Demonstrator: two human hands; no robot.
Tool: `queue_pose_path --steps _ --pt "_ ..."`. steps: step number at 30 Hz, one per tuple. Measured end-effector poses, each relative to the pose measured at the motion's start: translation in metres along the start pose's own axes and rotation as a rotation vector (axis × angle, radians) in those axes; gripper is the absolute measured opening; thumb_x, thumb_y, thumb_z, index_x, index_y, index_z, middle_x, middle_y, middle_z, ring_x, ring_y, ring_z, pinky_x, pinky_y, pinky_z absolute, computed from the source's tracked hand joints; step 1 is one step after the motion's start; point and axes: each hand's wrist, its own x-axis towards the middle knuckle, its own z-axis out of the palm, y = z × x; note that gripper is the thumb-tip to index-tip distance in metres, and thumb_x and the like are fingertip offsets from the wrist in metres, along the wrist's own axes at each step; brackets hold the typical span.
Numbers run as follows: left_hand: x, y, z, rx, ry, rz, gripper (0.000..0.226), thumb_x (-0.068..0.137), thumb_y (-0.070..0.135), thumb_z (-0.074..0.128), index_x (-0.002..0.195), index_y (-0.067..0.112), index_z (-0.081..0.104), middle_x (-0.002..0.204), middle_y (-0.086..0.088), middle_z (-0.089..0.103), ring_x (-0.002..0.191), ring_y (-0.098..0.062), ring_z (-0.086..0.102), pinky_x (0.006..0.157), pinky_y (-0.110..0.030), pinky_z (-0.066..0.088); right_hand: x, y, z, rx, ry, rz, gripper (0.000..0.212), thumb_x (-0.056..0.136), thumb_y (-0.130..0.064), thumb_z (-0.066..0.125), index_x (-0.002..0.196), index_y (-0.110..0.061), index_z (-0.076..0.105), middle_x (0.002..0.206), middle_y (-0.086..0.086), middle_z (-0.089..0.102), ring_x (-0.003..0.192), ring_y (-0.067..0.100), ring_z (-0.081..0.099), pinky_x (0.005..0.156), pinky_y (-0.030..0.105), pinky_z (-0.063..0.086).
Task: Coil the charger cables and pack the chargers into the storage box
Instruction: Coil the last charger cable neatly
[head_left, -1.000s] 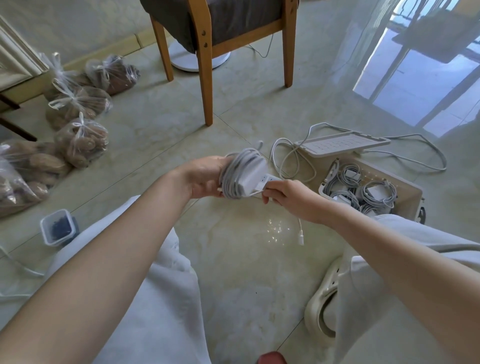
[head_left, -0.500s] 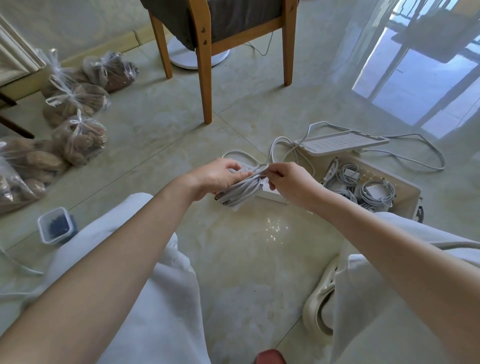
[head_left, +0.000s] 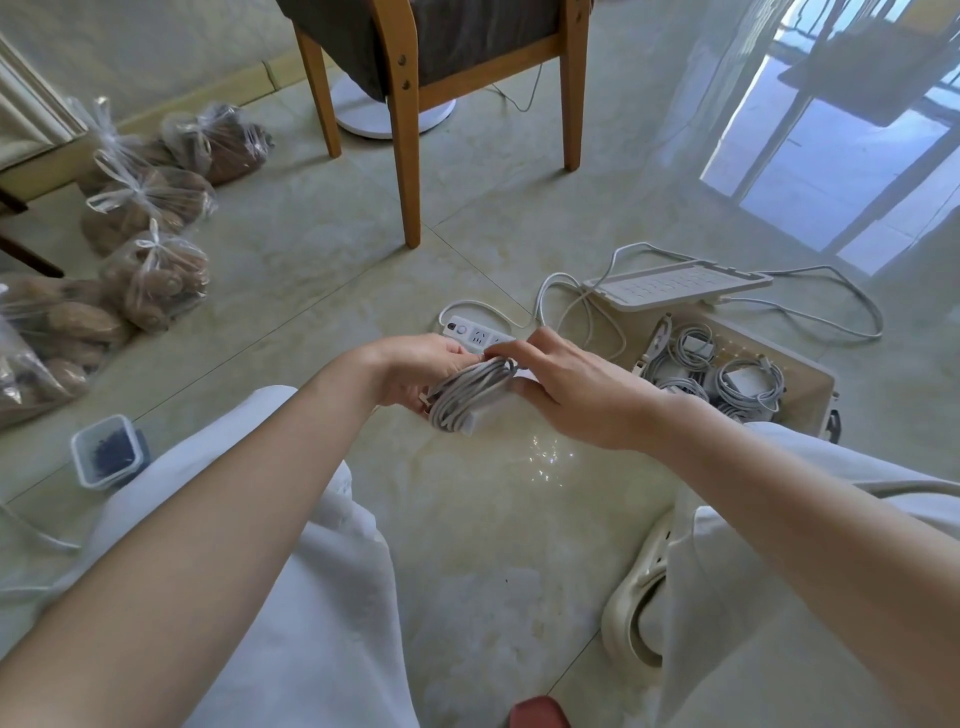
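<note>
A white charger (head_left: 480, 402) with its grey cable wound around it is held above the floor between both hands. My left hand (head_left: 415, 366) grips the wound bundle from the left. My right hand (head_left: 574, 384) holds the charger's right end, its fingers on the top of the coil. The beige storage box (head_left: 808, 387) stands open on the floor to the right, with several coiled chargers (head_left: 727, 379) inside. Its lid (head_left: 675, 283) lies behind it.
A white power strip (head_left: 470, 330) with a loose cable lies just beyond my hands. A wooden chair (head_left: 410, 156) stands behind, tied plastic bags (head_left: 150, 270) lie at the left, and a small plastic tub (head_left: 106, 452) is near my left knee. A pale shoe (head_left: 636, 597) is bottom right.
The cable's loose end that hung down a second ago is now wound onto the bundle. Both hands dropped a little and turned the charger flatter.
</note>
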Motion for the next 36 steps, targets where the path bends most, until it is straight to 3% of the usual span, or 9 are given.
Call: queue_pose_path --steps 3,11,14,17,22,27,30,33,36 --pt "-0.002 0.0 0.003 0.007 -0.045 -0.034 0.019 0.095 0.035 0.052 0.091 0.019 0.061 0.077 0.001 0.064 0.061 -0.008 0.061 0.053 -0.021 0.051 -0.003 -0.003 0.002 -0.101 0.019 -0.027 0.034 0.1 -0.031 0.033 0.131 -0.021 0.04 0.114 0.007 0.048 0.101 0.027 0.053 0.078 0.025 0.034" --pt "-0.004 0.007 0.001 -0.386 -0.157 -0.103 0.037 0.099 0.036 0.029 0.09 0.016 0.059 0.073 -0.003 0.061 0.063 -0.014 0.056 0.059 -0.026 0.044 0.0 0.0 -0.003 -0.188 0.122 0.152 0.034 0.101 -0.037 0.024 0.097 -0.012 0.047 0.092 0.006 0.058 0.08 0.034 0.057 0.058 0.034 0.036" --pt "-0.003 0.007 -0.001 -0.568 -0.136 -0.105 0.052 0.096 0.05 0.029 0.093 0.008 0.059 0.075 -0.007 0.058 0.068 -0.016 0.05 0.062 -0.026 0.04 0.002 0.003 -0.002 -0.118 0.078 0.326 0.039 0.101 -0.037 0.021 0.093 -0.01 0.048 0.085 0.006 0.053 0.078 0.033 0.052 0.061 0.032 0.033" --pt "-0.003 0.007 0.005 -0.7 0.041 -0.03 0.037 0.093 0.042 0.045 0.081 0.01 0.056 0.066 -0.002 0.045 0.062 -0.013 0.042 0.059 -0.022 0.042 0.006 0.002 0.004 0.015 0.011 0.443 0.026 0.1 -0.021 0.026 0.092 -0.008 0.047 0.085 0.009 0.054 0.077 0.029 0.048 0.064 0.034 0.036" --pt "-0.005 0.004 0.033 -0.737 0.161 0.06 0.023 0.088 0.039 0.057 0.1 0.019 0.061 0.089 -0.003 0.062 0.086 -0.022 0.06 0.09 -0.044 0.045 0.009 -0.012 0.006 0.328 0.037 0.553 0.038 0.1 -0.015 0.024 0.083 -0.003 0.055 0.091 0.018 0.066 0.081 0.027 0.052 0.078 0.036 0.045" --pt "0.0 -0.001 0.05 -0.86 0.384 0.075 0.022 0.08 0.028 0.072 0.09 0.01 0.065 0.077 -0.008 0.067 0.06 -0.018 0.065 0.061 -0.034 0.056 0.004 -0.029 0.012 0.348 0.065 0.482 0.04 0.101 -0.024 0.026 0.086 -0.002 0.056 0.094 0.022 0.064 0.081 0.032 0.056 0.069 0.035 0.043" --pt "0.006 -0.003 0.041 -0.885 0.487 0.097 0.036 0.08 0.03 0.073 0.107 0.009 0.061 0.08 -0.007 0.066 0.061 -0.017 0.064 0.048 -0.026 0.053 0.01 -0.03 0.009 0.371 0.026 0.447 0.026 0.098 -0.026 0.034 0.087 -0.012 0.053 0.087 0.009 0.061 0.073 0.021 0.048 0.054 0.028 0.035" --pt "0.009 -0.005 0.035 -0.867 0.546 0.097 0.026 0.083 0.03 0.069 0.098 0.01 0.061 0.074 -0.006 0.064 0.053 -0.016 0.061 0.041 -0.022 0.048 0.005 -0.026 0.005 0.297 -0.07 0.392 0.021 0.097 -0.026 0.041 0.108 -0.017 0.057 0.086 -0.004 0.056 0.073 0.014 0.049 0.061 0.025 0.036" --pt "0.01 -0.012 0.031 -0.888 0.595 0.045 0.023 0.085 0.031 0.068 0.09 0.01 0.058 0.066 -0.005 0.061 0.039 -0.013 0.057 0.042 -0.022 0.048 0.002 -0.019 0.001 0.228 -0.044 0.39 0.018 0.093 -0.027 0.049 0.097 -0.018 0.064 0.072 -0.01 0.06 0.054 0.003 0.049 0.051 0.021 0.038"
